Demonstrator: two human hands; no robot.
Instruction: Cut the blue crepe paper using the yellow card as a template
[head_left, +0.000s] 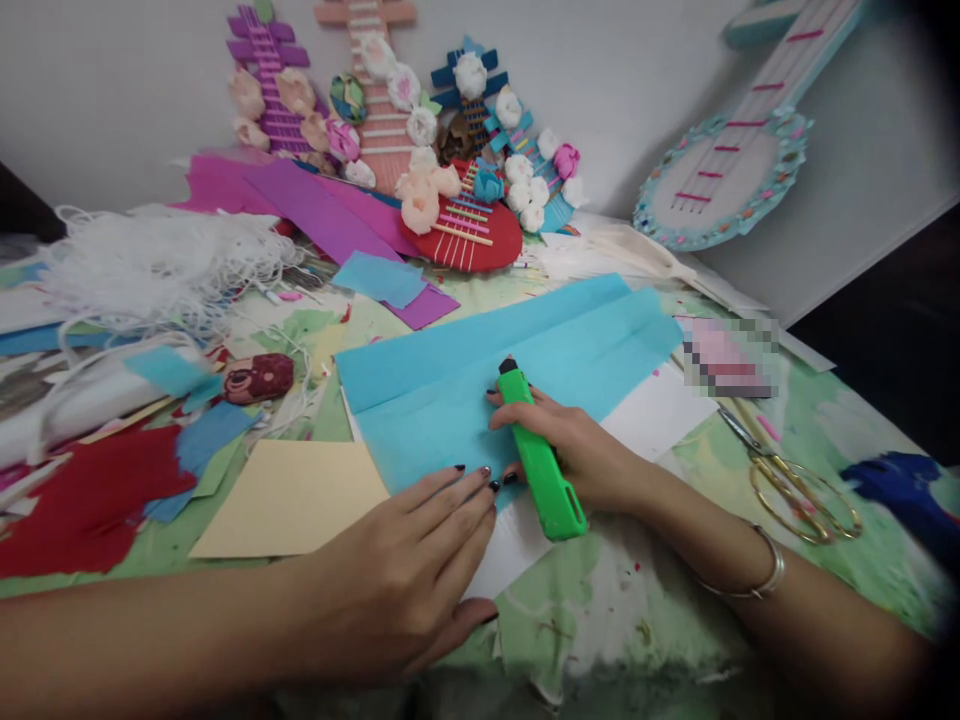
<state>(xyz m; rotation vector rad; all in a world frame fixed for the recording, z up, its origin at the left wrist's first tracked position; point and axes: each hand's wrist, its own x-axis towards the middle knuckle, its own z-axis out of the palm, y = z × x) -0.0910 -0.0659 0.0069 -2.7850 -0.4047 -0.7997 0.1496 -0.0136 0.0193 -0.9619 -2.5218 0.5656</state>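
A sheet of light blue crepe-like paper (480, 400) with a fold line lies over a white sheet (660, 410) in front of me. My left hand (427, 560) lies flat on its near edge, fingers stretched and side by side. My right hand (570, 440) is closed around a flat, bright green plastic tool (536, 460) with a black tip and a slot at its near end; its exact kind is unclear. The tool slants over the blue paper, black tip pointing away from me. Beside my left hand is a cream card (292, 500).
Gold-handled scissors (795, 480) lie at right. White yarn (165, 260), red paper scraps (90, 495) and a reddish-brown item (259, 378) crowd the left. Purple strips (337, 225) and several decorated paper instruments, including a red one (472, 235) and a pale blue one (727, 180), stand by the wall.
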